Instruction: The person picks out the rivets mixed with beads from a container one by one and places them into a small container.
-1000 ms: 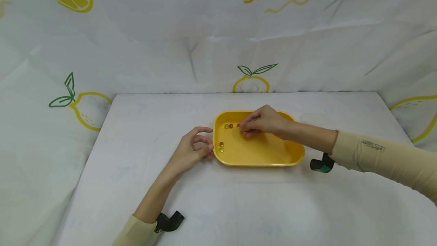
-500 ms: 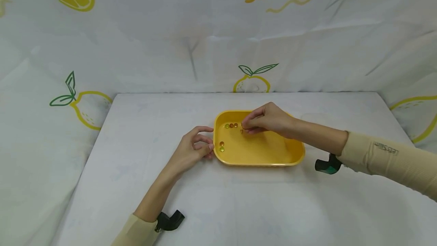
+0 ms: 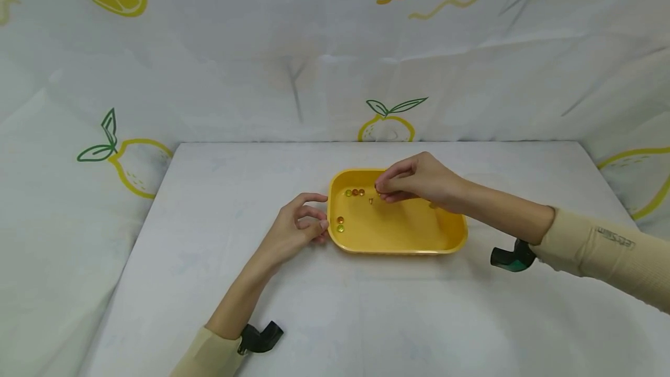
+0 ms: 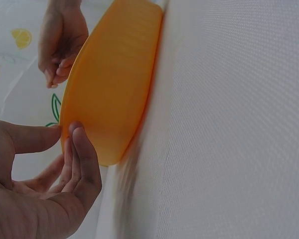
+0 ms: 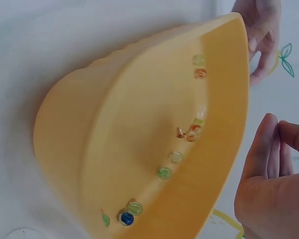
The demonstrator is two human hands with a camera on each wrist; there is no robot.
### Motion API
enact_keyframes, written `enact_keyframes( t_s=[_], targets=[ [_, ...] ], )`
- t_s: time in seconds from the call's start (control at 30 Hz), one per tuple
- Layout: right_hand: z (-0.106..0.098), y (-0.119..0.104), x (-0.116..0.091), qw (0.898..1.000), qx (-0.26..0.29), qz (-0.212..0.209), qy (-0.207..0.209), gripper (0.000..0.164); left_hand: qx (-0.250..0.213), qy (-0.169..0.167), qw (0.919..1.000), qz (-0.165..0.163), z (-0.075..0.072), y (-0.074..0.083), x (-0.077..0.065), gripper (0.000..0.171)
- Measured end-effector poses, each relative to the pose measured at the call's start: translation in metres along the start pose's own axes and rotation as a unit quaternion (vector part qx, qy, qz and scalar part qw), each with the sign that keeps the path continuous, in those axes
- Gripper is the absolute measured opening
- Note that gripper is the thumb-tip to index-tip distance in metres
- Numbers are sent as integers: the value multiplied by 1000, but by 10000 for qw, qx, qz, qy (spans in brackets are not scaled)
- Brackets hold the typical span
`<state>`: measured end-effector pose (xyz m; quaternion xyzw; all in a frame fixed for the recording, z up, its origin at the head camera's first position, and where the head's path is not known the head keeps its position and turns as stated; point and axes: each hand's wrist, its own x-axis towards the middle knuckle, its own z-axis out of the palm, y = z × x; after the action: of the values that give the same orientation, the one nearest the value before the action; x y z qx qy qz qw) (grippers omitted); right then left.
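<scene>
A yellow oblong tray (image 3: 398, 246) stands on the white table, with small glassy beads inside. My left hand (image 3: 298, 223) is at its left end, with spread fingers touching the rim and outer wall. My right hand (image 3: 419, 179) is above the back of the tray, thumb and fingertips close together; I cannot tell whether a bead is between them. Left of it a row of three beads (image 3: 355, 192) lies along the back wall, and two more beads (image 3: 340, 224) sit near the left end. A tiny upright reddish-brown piece (image 3: 371, 201) stands between the row and the fingertips.
In the right wrist view more beads lie along the tray wall: a clear bead (image 5: 176, 157), a green bead (image 5: 164, 173), a blue bead (image 5: 125, 217) and a flat green piece (image 5: 105, 219). Behind the table (image 3: 251, 167) hangs a white cloth (image 3: 235, 74) printed with lemons.
My right hand has drawn back to the right and up from the row. One bead has shifted left against the row, and the tiny reddish-brown piece has come into sight. My left hand stays put.
</scene>
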<state>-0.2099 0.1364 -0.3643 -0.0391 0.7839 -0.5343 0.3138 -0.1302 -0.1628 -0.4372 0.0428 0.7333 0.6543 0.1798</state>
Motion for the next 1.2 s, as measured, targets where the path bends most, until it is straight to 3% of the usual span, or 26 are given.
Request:
enact_keyframes(
  t_s=[0.33,0.73,1.0,1.2],
  targets=[
    [-12,-6,-14,9990,111,-404,145,38,4,1,10000,-25,1,1,1,50],
    [-22,-6,-32,9959,-267,-763,394,35,11,-1,10000,-14,2,1,1,51],
    [-36,-5,-45,9946,-15,-868,577,28,33,7,10000,-41,2,1,1,50],
    [-47,3,-50,9927,43,-704,984,26,31,21,10000,-47,1,0,1,51]
  ],
)
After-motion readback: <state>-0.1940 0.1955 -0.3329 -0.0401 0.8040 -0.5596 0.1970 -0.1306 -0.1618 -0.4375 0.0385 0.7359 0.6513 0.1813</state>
